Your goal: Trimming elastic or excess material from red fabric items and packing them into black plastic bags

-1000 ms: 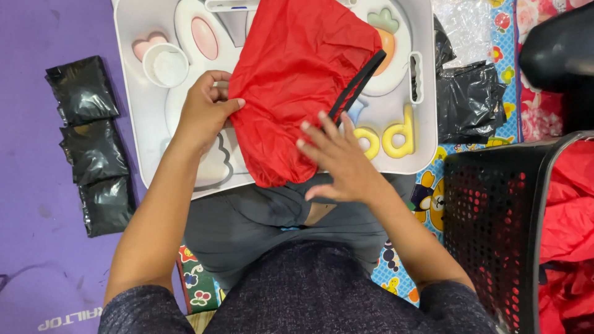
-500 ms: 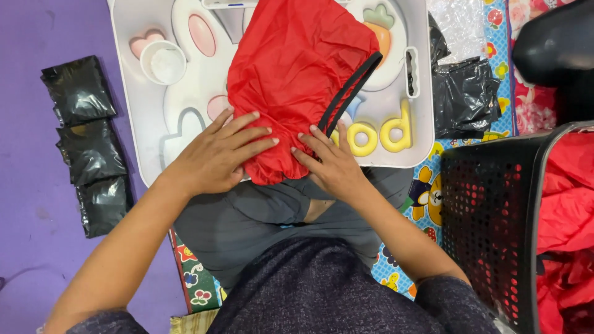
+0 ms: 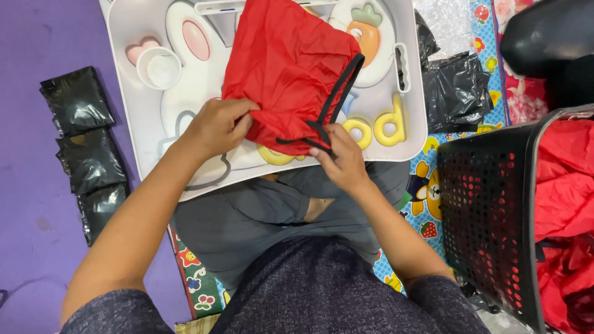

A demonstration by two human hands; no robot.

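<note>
A red fabric bag (image 3: 284, 68) with a black strap (image 3: 337, 93) lies on a white lap tray (image 3: 124, 37) printed with a rabbit and a carrot. My left hand (image 3: 216, 127) pinches the bag's lower left edge. The bag's bottom edge and the strap's lower end are gripped by my right hand (image 3: 340, 162). Both hands sit at the tray's near side, above my crossed legs.
Three folded black packets (image 3: 86, 154) lie in a column on the purple mat at left. A black perforated basket (image 3: 495, 216) holding more red fabric (image 3: 566, 198) stands at right. Black plastic bags (image 3: 458, 89) lie beyond the tray's right end.
Both hands were pressing flat on the bag's lower edge. Now they have curled and pinch the edge, the right hand also taking the strap. The fabric has bunched upward.
</note>
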